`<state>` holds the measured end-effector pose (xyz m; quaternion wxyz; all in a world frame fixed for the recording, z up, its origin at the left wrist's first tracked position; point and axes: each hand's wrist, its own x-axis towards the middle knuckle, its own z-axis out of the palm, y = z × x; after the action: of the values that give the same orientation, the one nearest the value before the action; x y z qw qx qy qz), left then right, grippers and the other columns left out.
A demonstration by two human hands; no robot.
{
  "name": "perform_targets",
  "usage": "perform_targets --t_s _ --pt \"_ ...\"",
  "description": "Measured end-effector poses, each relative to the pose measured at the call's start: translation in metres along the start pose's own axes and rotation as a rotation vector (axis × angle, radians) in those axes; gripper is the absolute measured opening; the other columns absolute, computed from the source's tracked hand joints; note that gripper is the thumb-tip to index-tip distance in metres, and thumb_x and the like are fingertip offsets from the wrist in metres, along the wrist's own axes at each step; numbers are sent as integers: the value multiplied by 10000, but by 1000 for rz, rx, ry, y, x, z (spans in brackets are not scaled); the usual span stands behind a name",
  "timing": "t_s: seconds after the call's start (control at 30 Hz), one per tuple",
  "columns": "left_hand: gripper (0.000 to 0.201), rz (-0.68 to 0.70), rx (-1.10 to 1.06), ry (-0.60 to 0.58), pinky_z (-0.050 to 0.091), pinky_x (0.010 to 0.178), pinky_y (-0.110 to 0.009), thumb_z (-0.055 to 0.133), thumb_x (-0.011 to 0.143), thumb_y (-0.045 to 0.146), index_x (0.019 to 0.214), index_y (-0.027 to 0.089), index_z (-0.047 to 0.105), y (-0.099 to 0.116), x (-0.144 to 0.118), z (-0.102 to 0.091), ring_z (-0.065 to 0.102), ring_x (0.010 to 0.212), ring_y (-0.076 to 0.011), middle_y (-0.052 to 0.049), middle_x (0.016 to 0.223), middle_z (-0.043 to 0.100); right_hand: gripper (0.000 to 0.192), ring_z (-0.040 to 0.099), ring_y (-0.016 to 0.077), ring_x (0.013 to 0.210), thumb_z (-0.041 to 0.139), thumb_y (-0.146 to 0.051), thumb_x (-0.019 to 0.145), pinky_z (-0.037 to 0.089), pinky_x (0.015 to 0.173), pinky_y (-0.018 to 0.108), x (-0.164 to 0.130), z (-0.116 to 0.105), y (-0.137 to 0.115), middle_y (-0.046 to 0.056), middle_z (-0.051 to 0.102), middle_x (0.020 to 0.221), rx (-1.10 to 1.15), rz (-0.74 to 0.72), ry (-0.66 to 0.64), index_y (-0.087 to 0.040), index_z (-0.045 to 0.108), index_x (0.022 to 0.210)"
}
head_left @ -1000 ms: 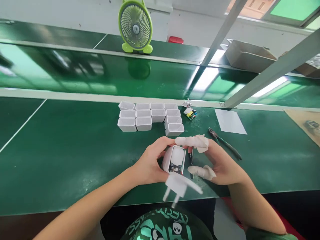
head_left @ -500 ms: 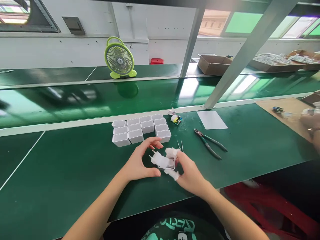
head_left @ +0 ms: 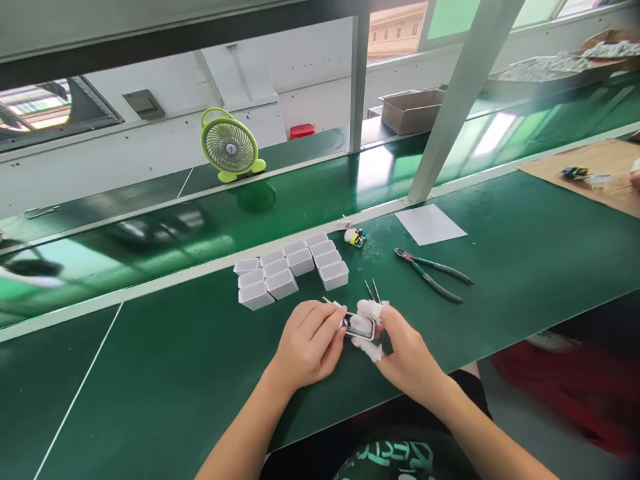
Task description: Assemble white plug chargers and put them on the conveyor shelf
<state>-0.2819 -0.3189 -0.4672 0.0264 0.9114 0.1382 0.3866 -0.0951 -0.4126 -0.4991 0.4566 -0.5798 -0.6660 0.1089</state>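
Note:
My left hand (head_left: 313, 343) is closed on the prong end of a white plug adapter (head_left: 361, 325), its fingertips pinching it. My right hand (head_left: 403, 340), with white covers on thumb and finger, grips the other end, where the rectangular case opening shows. Dark and white parts are visible between the hands; much is hidden by the fingers. Two thin metal tips (head_left: 373, 290), like those of tweezers, stick out past my right fingers; I cannot tell whether the hand holds them. Beyond stand several white open cases (head_left: 283, 284) in rows and a small circuit board (head_left: 355, 238).
Green-handled pliers (head_left: 433, 273) and a white paper sheet (head_left: 430, 225) lie to the right. A green fan (head_left: 231, 148) stands behind the belt, near a slanted metal post (head_left: 450, 100). Cardboard (head_left: 595, 170) with parts and another person's hand (head_left: 635, 175) are at far right.
My left hand has gone from spread fingers beside the adapter to closing on its prong end. Both hands have shifted slightly right in view, and the camera has tilted.

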Motion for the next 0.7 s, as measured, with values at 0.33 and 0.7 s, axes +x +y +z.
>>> perform_targets --t_s 0.33,0.7 --pt "325 51 276 91 413 536 -294 645 857 26 1180 39 612 0 -1 3 528 609 -156 -62 691 648 265 545 149 702 578 -159 914 516 644 257 4 7 3 2 557 851 21 3 11 -247 472 1141" --pt "266 180 326 -102 334 497 -301 592 933 91 1197 61 588 2 0 -1 490 538 -134 10 606 578 231 525 155 695 564 -126 879 503 626 266 6 14 10 -2 541 837 27 19 15 -243 478 1058"
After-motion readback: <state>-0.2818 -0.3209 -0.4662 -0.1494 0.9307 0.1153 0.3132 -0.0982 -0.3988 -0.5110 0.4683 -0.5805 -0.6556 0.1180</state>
